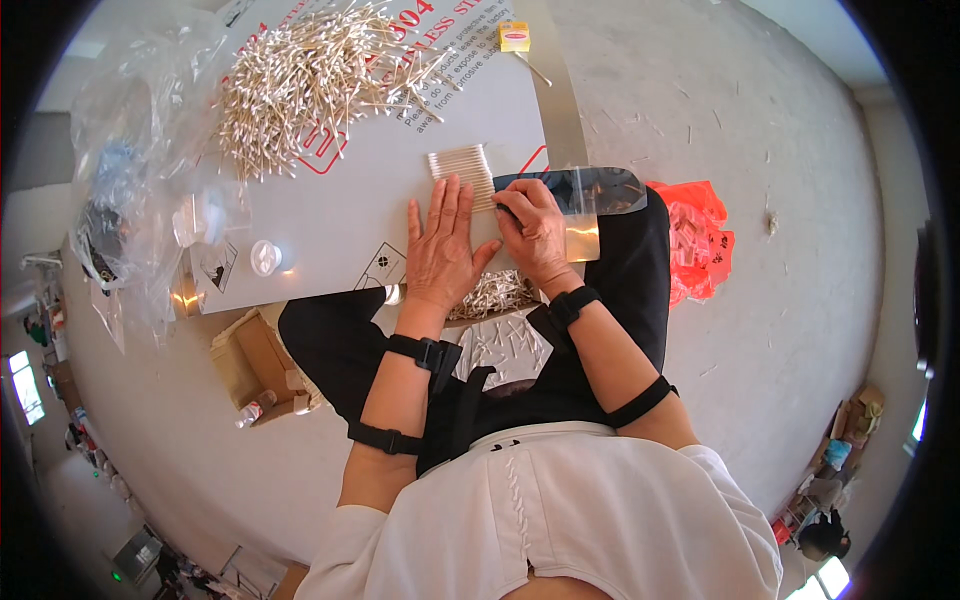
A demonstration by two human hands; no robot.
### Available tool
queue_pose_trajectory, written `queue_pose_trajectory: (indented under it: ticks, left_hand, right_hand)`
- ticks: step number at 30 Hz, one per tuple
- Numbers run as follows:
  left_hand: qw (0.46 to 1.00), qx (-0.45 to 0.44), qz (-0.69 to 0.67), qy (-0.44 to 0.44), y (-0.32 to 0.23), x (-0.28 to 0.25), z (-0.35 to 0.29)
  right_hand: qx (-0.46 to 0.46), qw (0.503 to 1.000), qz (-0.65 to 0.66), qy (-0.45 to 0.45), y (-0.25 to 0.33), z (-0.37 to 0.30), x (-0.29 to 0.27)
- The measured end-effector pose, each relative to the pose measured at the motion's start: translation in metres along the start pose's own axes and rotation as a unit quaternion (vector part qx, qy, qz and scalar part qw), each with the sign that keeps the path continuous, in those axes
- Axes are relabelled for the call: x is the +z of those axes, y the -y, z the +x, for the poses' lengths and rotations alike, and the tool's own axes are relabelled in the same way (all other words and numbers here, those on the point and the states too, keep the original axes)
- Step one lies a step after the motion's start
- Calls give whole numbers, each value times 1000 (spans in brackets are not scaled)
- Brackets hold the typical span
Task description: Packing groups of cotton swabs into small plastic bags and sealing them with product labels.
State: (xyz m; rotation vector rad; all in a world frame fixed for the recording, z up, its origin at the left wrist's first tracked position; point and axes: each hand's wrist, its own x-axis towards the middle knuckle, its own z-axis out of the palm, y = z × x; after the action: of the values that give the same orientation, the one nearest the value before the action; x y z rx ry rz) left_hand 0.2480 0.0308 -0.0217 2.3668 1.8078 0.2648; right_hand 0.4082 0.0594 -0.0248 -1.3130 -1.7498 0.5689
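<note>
Swabs point(462, 166) at left hand point(441, 250) fingertips

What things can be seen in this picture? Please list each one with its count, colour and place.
cotton swab pile: one loose heap, white and tan, far left of the board
swab row: one neat batch, white, under the fingertips
clear bag: one, see-through, at the right hand
board: one, grey, on the lap
small yellow box: one, far edge of board
red bag: one, floor at right
plastic bags: clear, at left
cardboard box: one, brown, floor
left hand: flat on board
right hand: at the bag mouth
</note>
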Motion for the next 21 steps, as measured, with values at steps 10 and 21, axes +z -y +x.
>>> queue_pose_trajectory:
  ticks: [10,21]
  left_hand:
    - [1000,-1,-1,2,0,-1,0]
    - [1000,1,-2,-1,0,0,0]
  right_hand:
    - [-15,1000,-12,0,-2,0,1]
    - [0,1000,-15,7,0,-1,0]
